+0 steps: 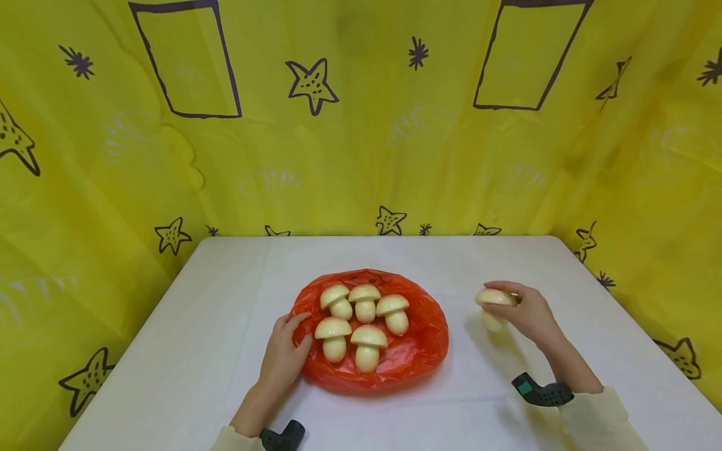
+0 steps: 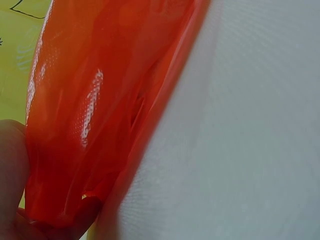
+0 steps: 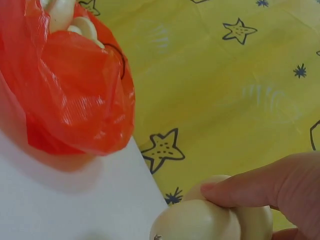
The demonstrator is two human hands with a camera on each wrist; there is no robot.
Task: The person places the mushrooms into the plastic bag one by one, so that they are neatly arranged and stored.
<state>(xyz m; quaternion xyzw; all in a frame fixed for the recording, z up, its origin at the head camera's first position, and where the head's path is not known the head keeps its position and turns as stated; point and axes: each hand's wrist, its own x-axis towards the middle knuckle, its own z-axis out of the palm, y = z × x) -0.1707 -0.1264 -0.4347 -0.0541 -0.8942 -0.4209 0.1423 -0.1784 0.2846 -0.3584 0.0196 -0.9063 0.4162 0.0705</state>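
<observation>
An opened red plastic bag sits mid-table, its sides folded down. Inside it lie several pale cream toy mushrooms with rounded caps and stubby stems. My left hand grips the bag's left rim; the left wrist view has the thumb and a finger pinching the red film. To the right of the bag, my right hand holds another toy mushroom by its cap, stem downward. In the right wrist view the thumb presses on this mushroom. Whether its stem touches the table is unclear.
The white table extends around the bag on all sides. Behind and beside it hangs a yellow cloth printed with dark stars and frames. A dark wrist device sits at the right sleeve, another at the left.
</observation>
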